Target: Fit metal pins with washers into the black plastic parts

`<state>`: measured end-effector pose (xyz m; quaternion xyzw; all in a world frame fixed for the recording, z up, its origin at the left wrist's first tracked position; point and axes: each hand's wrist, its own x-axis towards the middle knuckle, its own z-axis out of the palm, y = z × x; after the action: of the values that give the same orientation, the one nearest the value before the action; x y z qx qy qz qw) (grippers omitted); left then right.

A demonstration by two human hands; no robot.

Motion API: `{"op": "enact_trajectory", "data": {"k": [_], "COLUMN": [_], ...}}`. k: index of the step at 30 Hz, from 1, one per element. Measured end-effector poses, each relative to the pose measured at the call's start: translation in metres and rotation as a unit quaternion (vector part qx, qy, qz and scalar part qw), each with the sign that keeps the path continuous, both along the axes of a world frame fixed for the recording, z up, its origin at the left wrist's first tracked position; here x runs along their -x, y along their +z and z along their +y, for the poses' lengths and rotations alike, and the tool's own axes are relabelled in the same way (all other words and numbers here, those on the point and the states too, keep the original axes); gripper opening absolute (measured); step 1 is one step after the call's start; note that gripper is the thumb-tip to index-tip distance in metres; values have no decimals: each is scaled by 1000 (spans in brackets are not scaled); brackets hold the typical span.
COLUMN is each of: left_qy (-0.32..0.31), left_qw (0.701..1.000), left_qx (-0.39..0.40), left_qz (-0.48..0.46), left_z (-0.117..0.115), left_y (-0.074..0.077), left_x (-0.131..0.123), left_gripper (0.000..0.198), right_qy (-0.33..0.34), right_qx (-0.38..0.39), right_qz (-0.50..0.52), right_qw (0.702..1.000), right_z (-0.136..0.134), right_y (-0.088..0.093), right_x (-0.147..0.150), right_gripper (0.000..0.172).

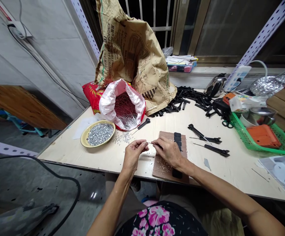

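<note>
My left hand (133, 152) pinches the end of a thin metal pin (150, 143) just above the table. My right hand (169, 150) rests on a brown board (165, 165) and grips a black plastic piece, mostly hidden under the fingers, where the pin meets it. Small black blocks (177, 138) lie on the board beyond the right hand. A yellow dish of small silver bits (98, 133) stands to the left, with loose bits (123, 137) scattered beside it. A white plastic bag of long pins (124, 106) lies open behind.
A big brown paper sack (134, 52) stands at the back, with a heap of black parts (181, 98) beside it. Three assembled black pieces (206, 141) lie to the right. A green basket (265, 137) holds orange items. A kettle (214, 86) and a power strip (237, 78) are behind.
</note>
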<state>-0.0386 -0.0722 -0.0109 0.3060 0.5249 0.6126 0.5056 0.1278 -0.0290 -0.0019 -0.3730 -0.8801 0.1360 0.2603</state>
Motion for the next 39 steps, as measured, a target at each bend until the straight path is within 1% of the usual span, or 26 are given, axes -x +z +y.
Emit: {"op": "enact_trajectory", "data": {"k": [3, 7, 12, 19, 21, 23, 25, 27, 29, 32, 34, 39], "left_qy": [-23, -39, -36, -64, -61, -53, -45, -43, -50, -53, -52, -68], "left_qw": [1000, 999, 997, 996, 995, 987, 972, 961, 959, 960, 958, 949], "left_qx": [12, 12, 9, 13, 9, -2, -16, -24, -23, -20, -25, -35], "left_qz": [2, 25, 70, 60, 84, 152, 228, 271, 278, 273, 280, 307], "left_z": [1, 3, 6, 7, 7, 7, 7, 7, 7, 8, 8, 10], "left_y": [-2, -3, -2, -9, -8, -5, -2, -1, -1, -3, -3, -2], "left_x": [0, -4, -9, -13, -15, -18, -21, -23, -26, -30, -32, -37], "left_gripper": [25, 24, 26, 25, 24, 22, 21, 20, 21, 21, 21, 20], "right_qy": [-6, -19, -30, -33, -34, -37, -34, -26, -26, -37, -41, -35], "right_qx": [-14, -49, -67, -95, -95, -69, -15, 38, 60, 43, 45, 119], "right_qz": [-28, -64, -67, -47, -44, -40, -25, 3, 29, 25, 17, 49], "right_qw": [999, 997, 995, 994, 994, 996, 999, 999, 997, 998, 998, 991], "right_z": [0, 0, 0, -1, -1, -1, 0, 0, 0, -1, -1, 1], "right_y": [1, 3, 3, -4, -5, -6, -8, -9, -10, -12, -13, -15], "right_x": [-5, -10, -15, -21, -23, -25, -27, -30, -32, -35, -36, -40], "right_gripper": [19, 23, 24, 25, 27, 28, 26, 22, 19, 18, 19, 25]}}
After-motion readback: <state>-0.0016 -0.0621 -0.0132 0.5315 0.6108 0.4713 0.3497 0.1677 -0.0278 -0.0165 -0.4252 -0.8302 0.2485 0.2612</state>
